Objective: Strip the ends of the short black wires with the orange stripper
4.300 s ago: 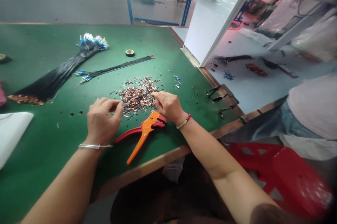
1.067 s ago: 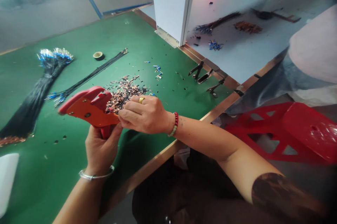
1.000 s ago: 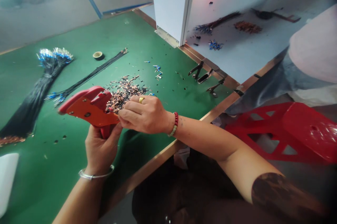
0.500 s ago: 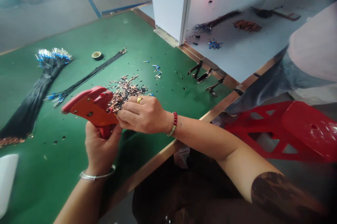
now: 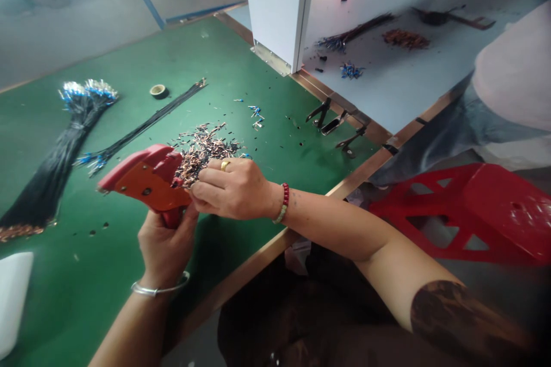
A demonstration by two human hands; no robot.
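Note:
My left hand [image 5: 166,246] is wrapped round the handle of a red and orange wire stripper [image 5: 148,183], held above the green table. Close against the stripper's front end is my right hand [image 5: 230,188], its fingers pinched together. Whatever lies between those fingertips is hidden. Just behind them, a heap of cut wire ends [image 5: 206,149], copper and black, is spread on the tabletop. A thin bunch of black wires [image 5: 150,120] with blue tips lies beyond the stripper. Farther left rests a thick bundle of black wires [image 5: 55,160] with blue and clear terminals.
A tape roll [image 5: 159,91] and a few loose blue terminals [image 5: 256,114] lie on the green table [image 5: 129,292]. A white post [image 5: 278,11] rises at its far edge. Metal brackets [image 5: 329,120] sit by the right edge. A red stool [image 5: 469,212] and a person [image 5: 512,74] are at right.
The stripper has tilted slightly, and the gap between the red parts along its top has narrowed. My right hand has barely shifted left, staying at the stripper's front end.

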